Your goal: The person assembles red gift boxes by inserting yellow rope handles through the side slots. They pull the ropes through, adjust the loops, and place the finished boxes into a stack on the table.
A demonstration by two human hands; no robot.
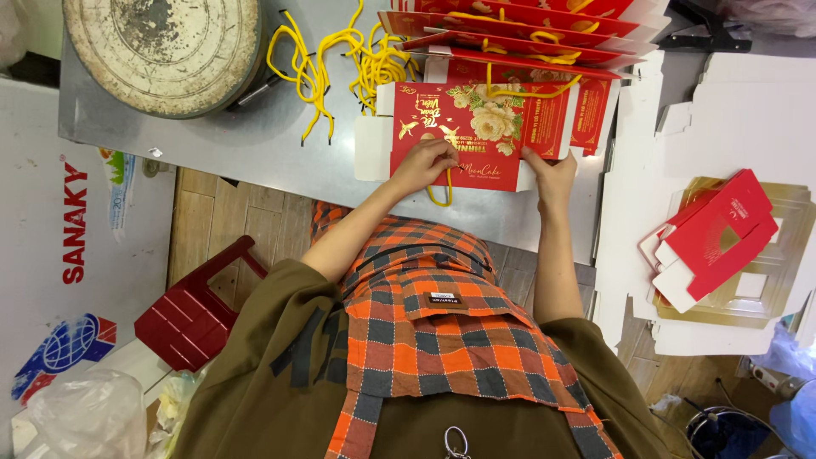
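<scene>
The flat red cardboard box blank with gold lettering and a printed flower (pixel 463 136) lies at the near edge of your grey metal desk (pixel 255 153), under both your hands. It is thin, glossy card, so it should be light, stiff along its panels but quick to bend at the creases and a little slippery on the metal; I judge it best held by its edges or flaps, not by the printed face. Your left hand (pixel 425 161) has its grip closed in a pinch on a yellow cord loop (pixel 439 194) that hangs from the blank's lower edge. Your right hand (pixel 551 174) rests on the blank's right lower corner with fingers laid loosely and nothing held between them. Just behind it, a fanned stack of matching red blanks with yellow cord handles (pixel 518 34) overlaps row on row. To the left lies a loose tangle of yellow cords (pixel 340 68), soft and limp, and beyond that a round, worn metal lid (pixel 161 51). On your right, white card sheets (pixel 731 127) carry a folded red box on a gold tray (pixel 722 238).
</scene>
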